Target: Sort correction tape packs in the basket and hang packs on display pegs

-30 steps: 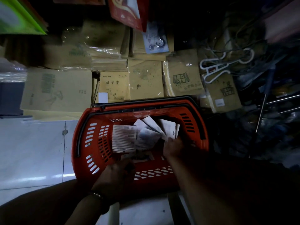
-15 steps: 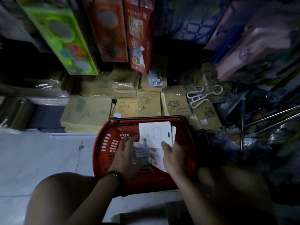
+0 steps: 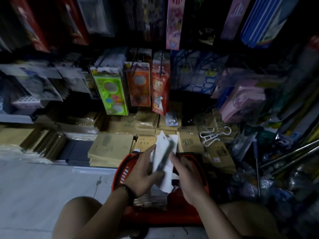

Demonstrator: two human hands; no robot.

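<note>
Above the red slotted plastic basket (image 3: 120,171), a blurred stack of flat white card packs (image 3: 164,157) is gripped between both hands' fingers: left hand (image 3: 143,173), right hand (image 3: 187,178); pale floor tiles (image 3: 43,187) are seen alongside.

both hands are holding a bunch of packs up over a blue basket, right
Not quite: the basket is red, not blue, as the head view shows. The rest holds: the left hand and right hand hold a bunch of packs up over it.
</note>
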